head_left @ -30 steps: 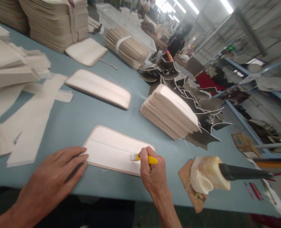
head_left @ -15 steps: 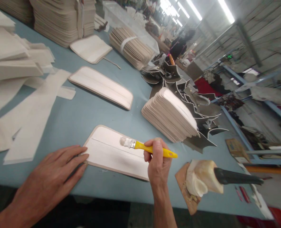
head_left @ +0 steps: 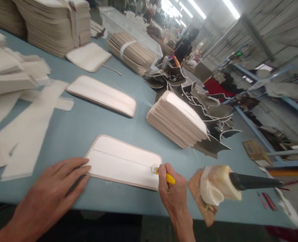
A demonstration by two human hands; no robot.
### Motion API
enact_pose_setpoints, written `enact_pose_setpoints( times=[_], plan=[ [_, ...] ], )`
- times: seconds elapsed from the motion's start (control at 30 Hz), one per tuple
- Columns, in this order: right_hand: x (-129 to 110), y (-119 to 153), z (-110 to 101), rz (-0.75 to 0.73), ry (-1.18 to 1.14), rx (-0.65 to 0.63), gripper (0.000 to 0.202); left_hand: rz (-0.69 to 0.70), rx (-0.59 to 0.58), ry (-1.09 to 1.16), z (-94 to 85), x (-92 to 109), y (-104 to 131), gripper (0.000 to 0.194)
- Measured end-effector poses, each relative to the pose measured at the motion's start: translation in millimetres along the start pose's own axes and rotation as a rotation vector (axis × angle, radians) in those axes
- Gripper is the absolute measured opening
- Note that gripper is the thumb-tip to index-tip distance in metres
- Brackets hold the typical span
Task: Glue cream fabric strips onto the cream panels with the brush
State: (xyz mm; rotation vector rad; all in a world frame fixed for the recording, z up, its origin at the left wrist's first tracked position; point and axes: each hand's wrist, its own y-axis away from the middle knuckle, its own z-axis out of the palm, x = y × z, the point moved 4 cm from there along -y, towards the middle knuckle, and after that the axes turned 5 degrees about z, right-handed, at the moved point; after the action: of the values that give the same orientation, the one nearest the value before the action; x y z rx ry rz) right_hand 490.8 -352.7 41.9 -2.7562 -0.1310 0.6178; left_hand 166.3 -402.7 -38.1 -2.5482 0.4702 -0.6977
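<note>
A flat white panel with a beige rim [head_left: 123, 154] lies on the blue-green table in front of me, a thin line running along it. My left hand [head_left: 60, 178] rests with fingers stretched out, its fingertips on the panel's left end. In my right hand [head_left: 172, 183] is a paintbrush with a yellow handle [head_left: 170, 178]. Its bristles, coated in something white, touch the panel near its right end. To the right of that hand stands a pale, glue-smeared container [head_left: 215, 185] with a dark nozzle, on a brown scrap [head_left: 205, 215].
A similar panel [head_left: 103, 95] lies farther back. Stacked panels [head_left: 176, 121] stand beside dark curved pieces [head_left: 189, 90] at the right. White strips [head_left: 30, 131] cover the left side. Taller bundles [head_left: 55, 30] and a clear plastic bin [head_left: 129, 25] are at the back. A person [head_left: 185, 45] is in the distance.
My right hand has moved the paintbrush rightward along the panel, from its middle to its right end, and the handle has swung round. The left hand stays on the panel's left end.
</note>
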Motion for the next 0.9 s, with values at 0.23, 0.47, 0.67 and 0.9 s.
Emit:
enact_pose_setpoints(
  times=[0.23, 0.47, 0.67, 0.9],
  plan=[
    [-75, -10, 33, -0.033, -0.35, -0.063, 0.042, 0.074, -0.001, -0.106, -10.4, 15, -10, 0.02],
    [-115, -14, 67, 0.171, -0.827, -0.144, 0.044, 0.053, 0.009, -0.092, -11.4, 18, -8, 0.02],
    [-112, -18, 94, 0.23, -0.819, -0.255, 0.048, 0.033, 0.007, -0.09, -13.3, 20, -9, 0.019],
    [-37, -1, 13, 0.496, -0.468, 0.013, 0.049, 0.052, 0.035, -0.094, -15.2, 23, -12, 0.018]
  ],
)
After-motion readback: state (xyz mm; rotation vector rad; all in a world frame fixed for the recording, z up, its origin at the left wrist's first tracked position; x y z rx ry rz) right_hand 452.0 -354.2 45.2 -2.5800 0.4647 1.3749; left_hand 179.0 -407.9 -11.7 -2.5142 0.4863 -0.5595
